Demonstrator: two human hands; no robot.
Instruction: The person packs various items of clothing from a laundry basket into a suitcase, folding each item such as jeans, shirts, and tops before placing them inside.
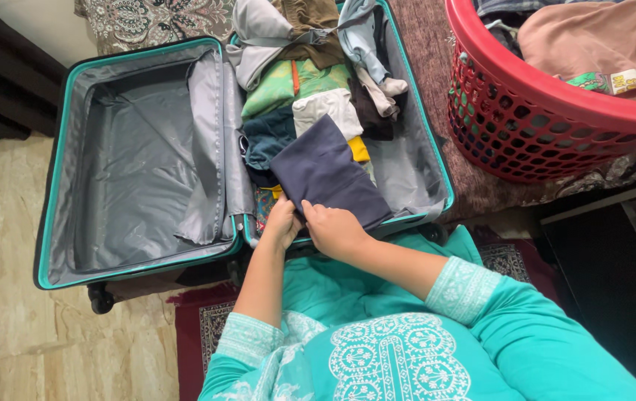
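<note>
Head view, looking down: an open teal suitcase lies flat on the bed, its grey-lined lid half at 9 o'clock with nothing in it, its packed half at 12 o'clock stacked with folded clothes. Both hands meet at the near edge of the packed half. The left hand and the right hand sit side by side, fingers curled and pinching the near hem of a folded navy garment, which lies on top of the pile, slanting from the hands up toward 12 o'clock. Neither hand is spread flat; how deep the fingers tuck under the cloth cannot be told. Risks, as a judgement: the navy piece rests on an uneven heap, a green top, a white piece and a yellow one just beneath it, so a tug on the hem could unfold it or drag the lower layers askew. The stack at 12 o'clock looks loose, with grey and olive clothes spilling over the rim, and cloth left across the teal edge could foul the zip. The grey divider flap stands slack along the hinge and may fall onto the pile. A red laundry basket at 2 o'clock sits close beside the case; an elbow swing could nudge it.
</note>
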